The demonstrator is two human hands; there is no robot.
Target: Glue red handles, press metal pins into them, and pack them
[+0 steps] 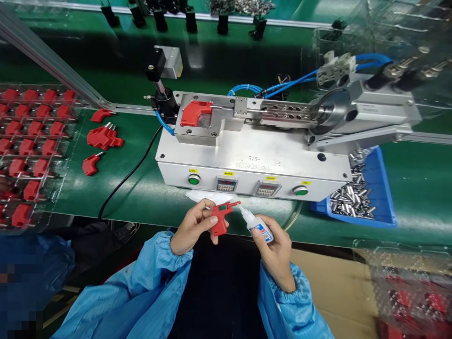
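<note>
Head view: left hand (192, 226) grips red handle (221, 221); right hand (273, 247) grips glue bottle (256, 226), nozzle touching it.

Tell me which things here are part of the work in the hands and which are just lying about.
In hand:
left hand, holding red plastic handle
right hand, holding glue bottle, nozzle at the handle

Lying about:
loose red handles
tray of red handles
blue bin of metal sleeves
press machine

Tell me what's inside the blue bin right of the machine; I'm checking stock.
The blue bin holds a heap of small shiny metal sleeves. The machine's cylinder overhangs its far end, so what lies there is hidden, and so is the bin's floor under the heap.
</note>
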